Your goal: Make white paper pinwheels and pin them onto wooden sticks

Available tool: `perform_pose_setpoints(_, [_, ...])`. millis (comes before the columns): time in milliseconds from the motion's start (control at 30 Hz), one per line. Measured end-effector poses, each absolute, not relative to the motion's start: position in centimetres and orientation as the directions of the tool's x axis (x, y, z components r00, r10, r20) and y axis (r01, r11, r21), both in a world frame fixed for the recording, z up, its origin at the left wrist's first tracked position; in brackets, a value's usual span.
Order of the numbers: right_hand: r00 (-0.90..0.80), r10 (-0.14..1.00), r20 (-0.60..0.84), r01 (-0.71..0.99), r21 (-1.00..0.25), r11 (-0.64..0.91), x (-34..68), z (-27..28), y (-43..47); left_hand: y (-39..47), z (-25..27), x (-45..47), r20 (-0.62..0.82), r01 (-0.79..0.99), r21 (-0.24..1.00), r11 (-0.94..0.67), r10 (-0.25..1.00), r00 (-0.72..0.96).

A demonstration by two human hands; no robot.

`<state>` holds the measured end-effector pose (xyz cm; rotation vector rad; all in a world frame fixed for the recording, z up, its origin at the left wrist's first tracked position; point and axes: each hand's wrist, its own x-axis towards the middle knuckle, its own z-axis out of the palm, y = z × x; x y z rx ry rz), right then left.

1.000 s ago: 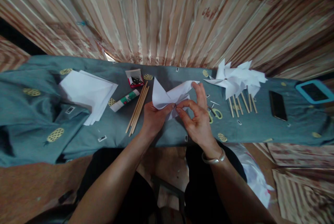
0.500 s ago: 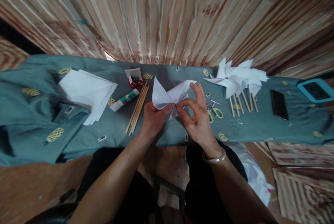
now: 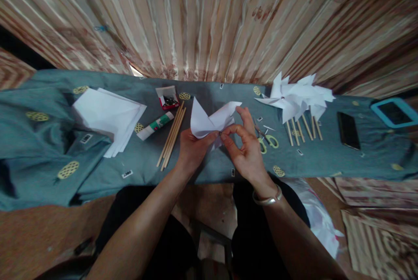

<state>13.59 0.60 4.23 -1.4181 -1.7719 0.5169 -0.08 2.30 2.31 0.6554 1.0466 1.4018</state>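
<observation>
A white paper pinwheel (image 3: 212,124), its blades folded towards the middle, is held up over the table. My left hand (image 3: 193,148) is closed on its lower left side, thumb near the centre. With thumb and forefinger, my right hand (image 3: 244,145) pinches a small shiny thumbtack (image 3: 220,133) at the pinwheel's centre; its other fingers extend behind the right blade. How deep the tack sits is hidden. Left of the hands lie several wooden sticks (image 3: 172,138), a glue stick (image 3: 156,126) and an open red-and-white box of metal tacks (image 3: 168,99).
White paper sheets (image 3: 107,114) are stacked at the left. Green-handled scissors (image 3: 269,140) lie just right of my right hand. Several finished pinwheels (image 3: 294,97) on sticks rest farther right, beside a dark phone (image 3: 348,130) and a blue-framed tablet (image 3: 395,112). A teal cloth (image 3: 202,174) covers the table.
The pinwheel's right blade and the fingers behind it have shifted slightly left and down. Both hands keep their hold, and the things on the table have stayed put.
</observation>
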Motion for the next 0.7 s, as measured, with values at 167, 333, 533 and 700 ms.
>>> perform_pose_setpoints(167, [-0.034, 0.956, 0.293, 0.582, -0.772, 0.257, 13.70, 4.07, 0.68, 2.33, 2.39, -0.11, -0.202, -0.515, 0.847, 0.133, 0.976, -0.080])
perform_pose_setpoints(333, [-0.005, 0.957, 0.289, 0.555, -0.795, 0.243, 13.84, 3.91, 0.77, 2.42, 2.31, -0.11, -0.205, -0.531, 0.835, 0.147, 0.978, -0.051])
perform_pose_setpoints(533, [0.096, 0.946, 0.311, 0.525, -0.823, 0.217, 13.67, 3.93, 0.69, 2.46, 2.31, -0.08, -0.201, -0.499, 0.854, 0.146, 0.978, -0.059])
perform_pose_setpoints(700, [0.197, 0.926, 0.321, 0.490, -0.851, 0.191, 13.50, 3.76, 0.65, 2.46, 2.50, -0.03, -0.199, -0.529, 0.838, 0.138, 0.978, -0.061])
